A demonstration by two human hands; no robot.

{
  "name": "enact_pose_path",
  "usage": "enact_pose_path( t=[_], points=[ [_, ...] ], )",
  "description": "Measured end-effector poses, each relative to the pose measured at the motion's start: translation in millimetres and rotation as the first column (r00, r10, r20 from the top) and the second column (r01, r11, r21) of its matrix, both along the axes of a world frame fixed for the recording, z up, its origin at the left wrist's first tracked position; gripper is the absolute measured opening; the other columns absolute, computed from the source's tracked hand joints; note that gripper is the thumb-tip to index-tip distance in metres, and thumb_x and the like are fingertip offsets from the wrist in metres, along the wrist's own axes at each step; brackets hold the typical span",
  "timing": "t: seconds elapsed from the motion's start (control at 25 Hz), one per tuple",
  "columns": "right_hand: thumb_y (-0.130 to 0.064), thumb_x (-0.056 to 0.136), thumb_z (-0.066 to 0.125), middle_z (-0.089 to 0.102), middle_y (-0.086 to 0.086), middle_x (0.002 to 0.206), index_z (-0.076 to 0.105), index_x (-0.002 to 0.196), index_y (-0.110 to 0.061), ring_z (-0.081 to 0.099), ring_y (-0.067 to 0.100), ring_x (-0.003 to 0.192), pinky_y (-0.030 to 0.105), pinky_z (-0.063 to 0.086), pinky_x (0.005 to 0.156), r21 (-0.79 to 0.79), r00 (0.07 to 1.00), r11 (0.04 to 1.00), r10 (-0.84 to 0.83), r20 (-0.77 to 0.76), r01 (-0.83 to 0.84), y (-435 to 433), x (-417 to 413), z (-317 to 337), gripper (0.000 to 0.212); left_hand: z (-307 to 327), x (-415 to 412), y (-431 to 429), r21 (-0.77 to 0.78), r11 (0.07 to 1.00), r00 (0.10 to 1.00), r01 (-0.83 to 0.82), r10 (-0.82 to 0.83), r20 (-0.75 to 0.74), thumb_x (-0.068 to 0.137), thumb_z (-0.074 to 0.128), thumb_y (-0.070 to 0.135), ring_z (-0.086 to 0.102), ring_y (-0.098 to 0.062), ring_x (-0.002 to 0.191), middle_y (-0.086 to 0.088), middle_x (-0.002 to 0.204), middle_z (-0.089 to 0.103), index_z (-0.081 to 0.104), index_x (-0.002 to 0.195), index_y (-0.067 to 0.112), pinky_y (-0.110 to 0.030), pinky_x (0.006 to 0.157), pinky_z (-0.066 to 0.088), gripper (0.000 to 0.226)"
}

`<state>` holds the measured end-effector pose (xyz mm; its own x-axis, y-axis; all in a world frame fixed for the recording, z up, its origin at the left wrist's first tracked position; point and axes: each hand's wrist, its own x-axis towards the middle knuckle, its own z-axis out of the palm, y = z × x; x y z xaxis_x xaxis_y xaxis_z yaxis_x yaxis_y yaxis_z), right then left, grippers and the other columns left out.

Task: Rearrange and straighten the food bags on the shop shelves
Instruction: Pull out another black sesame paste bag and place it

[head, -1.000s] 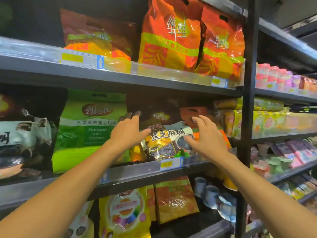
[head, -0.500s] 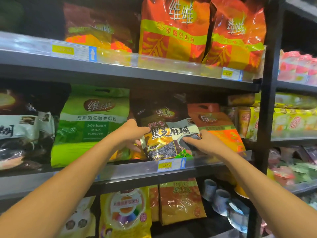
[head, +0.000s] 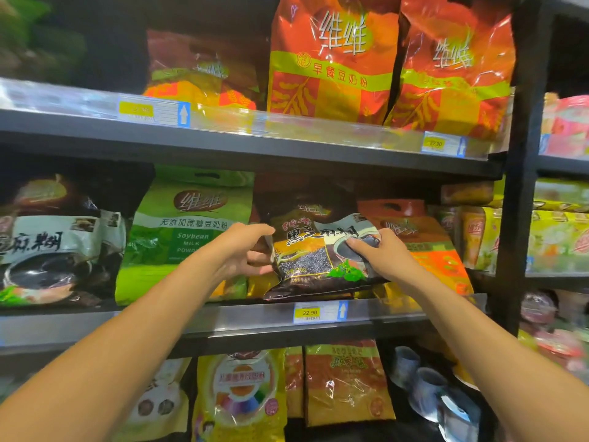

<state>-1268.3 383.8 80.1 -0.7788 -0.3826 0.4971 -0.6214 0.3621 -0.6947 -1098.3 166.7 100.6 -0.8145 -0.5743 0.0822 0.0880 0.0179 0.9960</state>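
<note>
A dark sesame-paste bag point(head: 314, 256) with white Chinese lettering sits tilted at the front of the middle shelf point(head: 248, 317). My left hand point(head: 243, 250) grips its left edge, fingers curled behind it. My right hand point(head: 381, 255) holds its right side, thumb on the front. A green soybean milk powder bag point(head: 188, 231) stands to the left, an orange bag point(head: 427, 247) to the right, partly hidden by the dark bag.
Red-orange bags point(head: 334, 59) stand on the top shelf. A larger dark sesame bag point(head: 57, 244) is at far left. Yellow and orange bags point(head: 347, 384) fill the shelf below. A black upright post point(head: 522, 173) separates a neighbouring rack of small packs.
Both hands closed in on the dark bag and took hold of its two sides. The bag has shifted slightly forward and tilted. The camera moved closer.
</note>
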Motion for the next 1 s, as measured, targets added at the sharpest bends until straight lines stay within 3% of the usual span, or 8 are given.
enact_pose_path(
  t=[0.08, 0.16, 0.32, 0.44, 0.52, 0.68, 0.88, 1.0],
  points=[
    [-0.053, 0.095, 0.065, 0.063, 0.004, 0.092, 0.054, 0.116, -0.004, 0.056, 0.011, 0.076, 0.029, 0.041, 0.059, -0.017, 1.000, 1.000, 0.020, 0.011, -0.019, 3.0, 1.2, 4.5, 0.055, 2.0, 2.7, 1.6, 0.113, 0.993, 1.000, 0.030, -0.031, 0.000, 0.097, 0.065, 0.024, 0.064, -0.025, 0.084, -0.013, 0.088, 0.074, 0.061, 0.096, 0.011, -0.037, 0.079, 0.054, 0.013],
    [-0.060, 0.091, 0.066, 0.067, 0.004, 0.088, 0.058, 0.112, -0.004, 0.061, 0.014, 0.075, 0.026, 0.040, 0.056, -0.037, 0.998, 0.998, 0.056, 0.028, -0.055, 8.3, 1.9, 3.5, 0.061, 2.6, 4.2, 1.2, 0.172, 0.983, 0.997, 0.066, -0.070, 0.019, 0.098, 0.065, 0.034, 0.058, -0.018, 0.074, -0.005, 0.066, 0.068, 0.057, 0.088, 0.013, -0.030, 0.078, 0.050, 0.024],
    [-0.057, 0.089, 0.070, 0.069, -0.002, 0.094, 0.058, 0.112, -0.013, 0.069, 0.011, 0.081, 0.022, 0.045, 0.056, -0.109, 0.991, 0.988, 0.118, 0.066, -0.110, 23.4, 11.2, -9.5, 0.051, -1.7, -0.6, 7.2, 0.104, 0.991, 0.993, 0.084, -0.092, 0.080, 0.092, 0.071, 0.048, 0.068, -0.022, 0.091, -0.009, 0.105, 0.079, 0.063, 0.104, 0.017, -0.036, 0.090, 0.055, 0.034],
    [-0.043, 0.094, 0.071, 0.075, -0.004, 0.089, 0.065, 0.115, -0.011, 0.074, 0.003, 0.068, 0.013, 0.049, 0.049, -0.199, 0.972, 0.958, 0.224, 0.074, -0.205, 36.6, 25.9, -11.2, 0.038, 1.1, -2.8, 20.4, 0.054, 0.998, 0.998, 0.028, -0.031, 0.048, 0.095, 0.070, 0.042, 0.069, -0.026, 0.086, -0.007, 0.089, 0.075, 0.065, 0.089, 0.016, -0.041, 0.091, 0.057, 0.027],
    [-0.038, 0.095, 0.071, 0.076, -0.008, 0.084, 0.068, 0.106, -0.017, 0.074, -0.002, 0.066, 0.012, 0.050, 0.049, -0.223, 0.965, 0.946, 0.256, 0.066, -0.235, 46.2, 34.6, -7.9, 0.023, 5.5, -0.1, 30.2, 0.072, 0.996, 0.998, 0.054, -0.056, 0.025, 0.096, 0.069, 0.036, 0.070, -0.029, 0.092, -0.010, 0.098, 0.075, 0.067, 0.093, 0.014, -0.049, 0.096, 0.057, 0.023],
    [-0.040, 0.093, 0.072, 0.076, -0.006, 0.097, 0.064, 0.105, -0.024, 0.075, 0.003, 0.075, 0.012, 0.051, 0.052, -0.246, 0.970, 0.944, 0.240, 0.048, -0.221, 64.4, 47.4, -17.4, 0.021, 4.8, 9.9, 46.6, 0.109, 0.988, 0.994, 0.107, -0.103, -0.043, 0.098, 0.068, 0.028, 0.073, -0.031, 0.093, -0.015, 0.115, 0.077, 0.070, 0.109, 0.009, -0.050, 0.086, 0.062, 0.021],
    [-0.026, 0.095, 0.073, 0.080, -0.007, 0.097, 0.068, 0.094, -0.027, 0.076, 0.003, 0.077, 0.016, 0.058, 0.061, -0.269, 0.956, 0.927, 0.287, 0.065, -0.260, 90.9, 59.6, -42.1, 0.005, -14.2, 17.4, 69.8, -0.005, 0.997, 0.995, 0.078, -0.078, -0.060, 0.100, 0.066, 0.022, 0.073, -0.017, 0.056, -0.006, 0.076, 0.077, 0.069, 0.097, 0.010, -0.033, 0.048, 0.060, 0.012],
    [-0.023, 0.095, 0.073, 0.082, -0.004, 0.099, 0.073, 0.102, -0.022, 0.078, 0.009, 0.087, 0.029, 0.062, 0.078, -0.265, 0.941, 0.917, 0.329, 0.082, -0.298, 107.5, 66.3, -55.3, 0.007, -28.1, 24.5, 85.0, -0.027, 0.997, 0.990, 0.079, -0.081, -0.117, 0.100, 0.064, 0.013, 0.074, -0.016, 0.059, -0.009, 0.083, 0.078, 0.071, 0.110, 0.003, -0.030, 0.049, 0.060, 0.016]
  ],
)
